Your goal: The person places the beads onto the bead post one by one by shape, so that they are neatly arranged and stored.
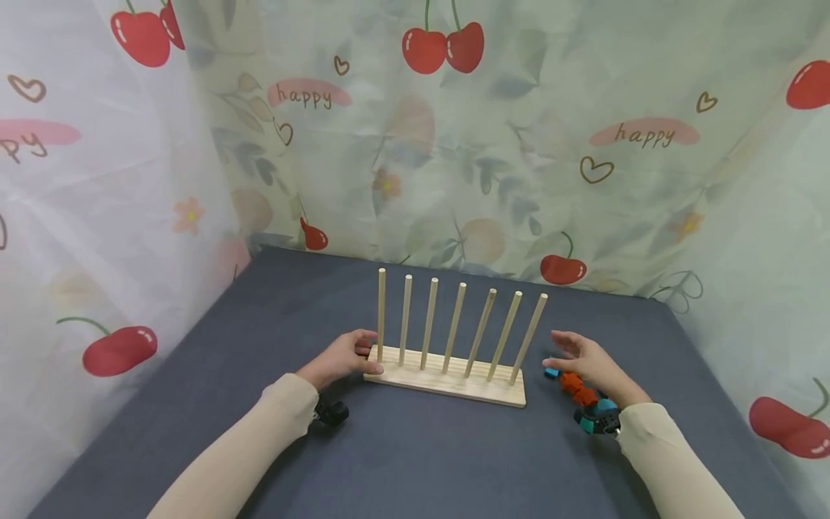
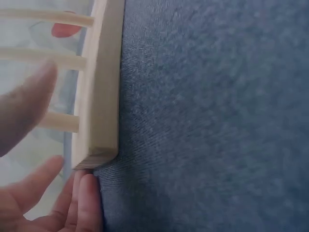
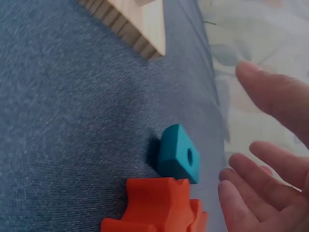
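A pale wooden base with a row of upright pegs (image 1: pixel 444 385) stands on the dark table. My left hand (image 1: pixel 340 358) is at its left end; in the left wrist view the fingertips (image 2: pixel 89 193) meet the end face, while the thumb (image 2: pixel 36 99) is held up in front of the pegs. My right hand (image 1: pixel 593 366) hovers over a row of blocks right of the base, fingers spread and holding nothing. Beneath it lie a blue block (image 3: pixel 176 152) with a hole in it and orange notched blocks (image 3: pixel 154 205). Teal blocks (image 1: pixel 586 424) are partly hidden under the right wrist.
Dark grey cloth covers the table (image 1: pixel 415 461). Curtains (image 1: pixel 454 180) printed with cherries enclose the back and both sides. A black wrist device (image 1: pixel 332 413) hangs under the left wrist, another (image 1: pixel 607 419) under the right.
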`<state>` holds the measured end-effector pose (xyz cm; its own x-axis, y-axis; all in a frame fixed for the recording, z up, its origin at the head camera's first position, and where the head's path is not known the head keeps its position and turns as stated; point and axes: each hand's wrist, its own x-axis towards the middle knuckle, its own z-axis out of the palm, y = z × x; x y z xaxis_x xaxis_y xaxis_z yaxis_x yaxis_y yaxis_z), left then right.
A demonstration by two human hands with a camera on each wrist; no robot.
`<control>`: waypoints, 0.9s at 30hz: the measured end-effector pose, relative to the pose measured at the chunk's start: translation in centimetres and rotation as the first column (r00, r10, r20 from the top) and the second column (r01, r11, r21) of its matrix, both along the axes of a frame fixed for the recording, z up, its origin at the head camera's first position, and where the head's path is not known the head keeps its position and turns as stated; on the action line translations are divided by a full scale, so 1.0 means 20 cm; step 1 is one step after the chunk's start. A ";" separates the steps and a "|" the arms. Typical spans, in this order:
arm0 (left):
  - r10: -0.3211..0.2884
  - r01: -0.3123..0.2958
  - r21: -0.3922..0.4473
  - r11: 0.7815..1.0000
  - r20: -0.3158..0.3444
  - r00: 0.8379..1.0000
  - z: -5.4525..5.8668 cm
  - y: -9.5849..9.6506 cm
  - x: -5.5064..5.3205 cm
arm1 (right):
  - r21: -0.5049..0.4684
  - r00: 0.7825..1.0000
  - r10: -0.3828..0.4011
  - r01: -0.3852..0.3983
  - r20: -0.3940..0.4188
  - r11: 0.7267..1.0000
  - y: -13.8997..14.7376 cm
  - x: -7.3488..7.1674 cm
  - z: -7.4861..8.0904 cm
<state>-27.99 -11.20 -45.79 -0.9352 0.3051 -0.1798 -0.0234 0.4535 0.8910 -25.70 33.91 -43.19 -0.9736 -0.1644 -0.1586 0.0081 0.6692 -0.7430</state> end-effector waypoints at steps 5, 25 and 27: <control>-0.096 0.095 -0.058 0.994 -0.015 0.995 -0.02 0.01 -0.02 | 0.021 1.000 -0.010 0.010 0.004 1.000 -0.01 0.02 -0.05; -0.076 0.064 -0.187 0.980 -0.056 0.996 0.00 0.03 -0.02 | 0.202 0.999 -0.007 0.013 -0.033 0.979 0.02 0.01 -0.04; -0.072 0.062 -0.184 0.981 -0.053 0.996 0.00 0.04 -0.02 | 0.210 0.999 0.002 0.005 -0.035 0.978 0.03 0.00 -0.03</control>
<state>-28.46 -10.47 -45.79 -0.9244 0.3346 -0.1829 0.0630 0.6071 0.7921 -25.67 34.46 -43.89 -0.9793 -0.1295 -0.1556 -0.0141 0.8102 -0.5859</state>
